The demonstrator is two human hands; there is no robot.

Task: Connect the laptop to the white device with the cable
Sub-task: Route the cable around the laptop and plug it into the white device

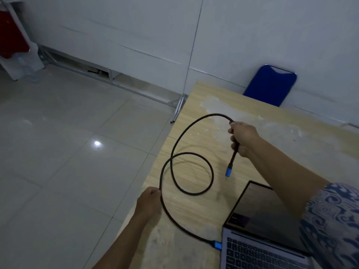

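Both hands grasp the looped black braided cable (191, 192): left hand (149, 200) low on it, right hand (242, 137) near its free blue plug (228, 171).

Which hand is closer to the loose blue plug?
Right. The right hand grips the cable just above the loose blue plug; the left hand holds the cable farther away.

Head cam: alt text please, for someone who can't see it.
Two hands hold a looped black cable above a wooden table: the right hand near its free blue plug, the left hand mid-cable. The other plug meets the open laptop's left edge.
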